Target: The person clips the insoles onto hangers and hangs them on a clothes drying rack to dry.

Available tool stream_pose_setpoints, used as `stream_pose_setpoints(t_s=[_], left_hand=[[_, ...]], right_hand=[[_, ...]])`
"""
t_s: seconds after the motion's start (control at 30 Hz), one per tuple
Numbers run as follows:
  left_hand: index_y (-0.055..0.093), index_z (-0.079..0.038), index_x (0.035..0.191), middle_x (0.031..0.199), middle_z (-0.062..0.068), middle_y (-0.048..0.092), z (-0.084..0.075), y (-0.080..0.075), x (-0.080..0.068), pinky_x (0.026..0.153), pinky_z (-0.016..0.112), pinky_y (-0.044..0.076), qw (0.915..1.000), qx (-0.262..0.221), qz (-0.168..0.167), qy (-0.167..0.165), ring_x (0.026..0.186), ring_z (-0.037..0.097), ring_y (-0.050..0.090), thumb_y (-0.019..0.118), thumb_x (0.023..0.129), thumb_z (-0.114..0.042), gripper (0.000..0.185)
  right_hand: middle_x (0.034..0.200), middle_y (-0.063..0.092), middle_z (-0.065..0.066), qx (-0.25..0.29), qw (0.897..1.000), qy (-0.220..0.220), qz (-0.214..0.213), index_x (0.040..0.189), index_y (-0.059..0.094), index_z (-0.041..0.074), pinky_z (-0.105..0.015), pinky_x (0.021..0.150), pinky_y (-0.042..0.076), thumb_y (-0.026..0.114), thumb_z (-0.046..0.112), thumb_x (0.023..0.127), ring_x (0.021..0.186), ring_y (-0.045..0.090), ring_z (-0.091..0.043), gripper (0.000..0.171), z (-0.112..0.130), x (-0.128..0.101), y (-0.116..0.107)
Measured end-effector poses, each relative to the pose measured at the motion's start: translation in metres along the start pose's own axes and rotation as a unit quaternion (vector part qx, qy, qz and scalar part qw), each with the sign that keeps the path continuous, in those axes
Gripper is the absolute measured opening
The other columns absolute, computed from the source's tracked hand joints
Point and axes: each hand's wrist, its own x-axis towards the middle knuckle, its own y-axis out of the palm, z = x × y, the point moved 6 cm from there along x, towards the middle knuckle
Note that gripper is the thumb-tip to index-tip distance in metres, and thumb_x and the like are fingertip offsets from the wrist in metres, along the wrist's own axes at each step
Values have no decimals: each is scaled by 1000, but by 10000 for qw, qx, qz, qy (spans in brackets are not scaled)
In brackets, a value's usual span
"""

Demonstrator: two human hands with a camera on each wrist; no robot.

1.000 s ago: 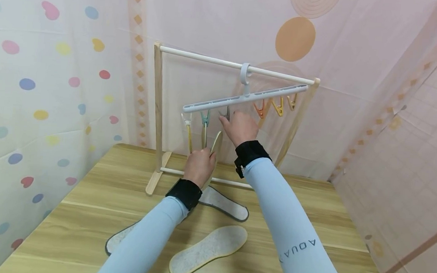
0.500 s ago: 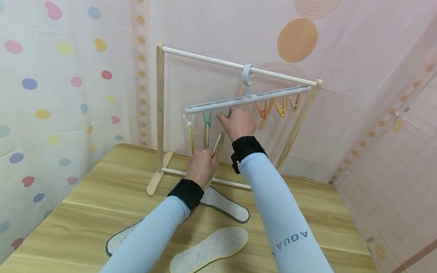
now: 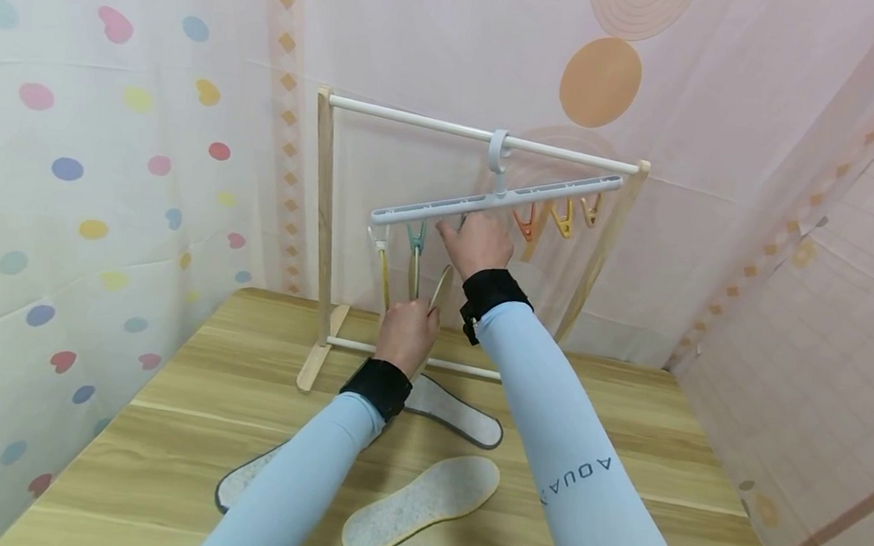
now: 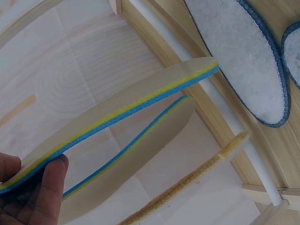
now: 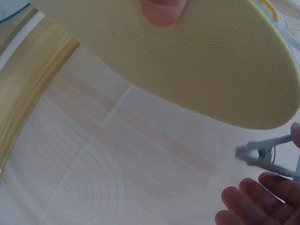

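My left hand (image 3: 408, 334) pinches a beige insole (image 4: 126, 105) with a yellow and blue edge between thumb and fingers, its tip pointing up in the head view. Just above that tip, my right hand (image 3: 481, 242) grips a grey clothespin (image 5: 262, 154) under the hanger. The right wrist view shows the insole's broad end (image 5: 211, 70) close beside the clothespin, apart from it. Left of it hang a matching insole (image 4: 140, 150) from a green clothespin (image 3: 417, 237) and a yellow-edged insole (image 4: 187, 183) from a white clothespin (image 3: 380, 240).
The tilted pale blue hanger (image 3: 441, 210) hooks over the white rail (image 3: 416, 120) of a wooden rack. Orange and yellow clothespins (image 3: 563, 220) hang at its right. Grey insoles, one yellow-edged (image 3: 423, 506) and others dark-edged (image 3: 466, 417), lie on the wooden table (image 3: 619, 485).
My right hand has shifted slightly up and left around the grey clothespin, now mostly hidden in the head view. The left hand holds the insole in nearly the same place.
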Motion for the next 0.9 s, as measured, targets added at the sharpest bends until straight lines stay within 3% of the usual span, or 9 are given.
stream_pose_setpoints(t_s=[0.1, 0.3, 0.37, 0.63, 0.8, 0.9], left_hand=[[64, 1, 76, 64, 14, 63, -1, 0, 0, 53, 42, 50, 10000, -10, 4, 18, 60, 30, 65, 63, 96, -12, 24], [64, 1, 75, 65, 14, 64, -4, 0, -1, 54, 43, 50, 10000, 2, -16, 65, 61, 30, 66, 63, 96, -12, 25], [64, 1, 74, 66, 15, 64, -4, 1, -2, 55, 43, 51, 10000, -31, -14, 65, 63, 31, 66, 63, 96, -12, 25], [62, 0, 72, 64, 14, 63, -4, 1, 1, 54, 43, 50, 10000, -58, -1, -35, 61, 31, 65, 62, 96, -10, 26], [63, 1, 74, 62, 12, 62, -5, 1, 0, 51, 40, 49, 10000, 1, 0, -46, 58, 27, 63, 62, 97, -10, 25], [64, 1, 74, 61, 11, 61, -5, 2, -1, 49, 38, 47, 10000, 12, 35, -39, 55, 24, 61, 62, 97, -10, 25]], right_hand=[[60, 46, -1, -40, 9999, -30, -90, 87, 67, 10, -31, 47, 37, 67, 48, 92, 56, 49, -19, 38, 1, 1, -1], [66, 52, -3, -58, 9996, -4, -289, 107, 70, 12, -32, 48, 40, 68, 52, 90, 59, 51, -20, 43, 1, 1, 2], [66, 52, -3, -95, 9995, 64, -305, 105, 69, 12, -33, 48, 40, 67, 53, 90, 59, 52, -20, 44, -1, 1, 3], [56, 42, -1, -276, 9987, 119, -419, 76, 65, 10, -32, 43, 35, 65, 48, 93, 52, 48, -20, 41, -2, 1, -1], [58, 46, -2, -272, 9988, 124, -391, 90, 69, 11, -32, 45, 36, 65, 53, 91, 54, 49, -20, 42, -2, 1, -1], [58, 45, -2, -369, 9986, 158, -355, 89, 68, 11, -31, 44, 35, 65, 55, 90, 52, 48, -19, 45, -2, 1, 2]])
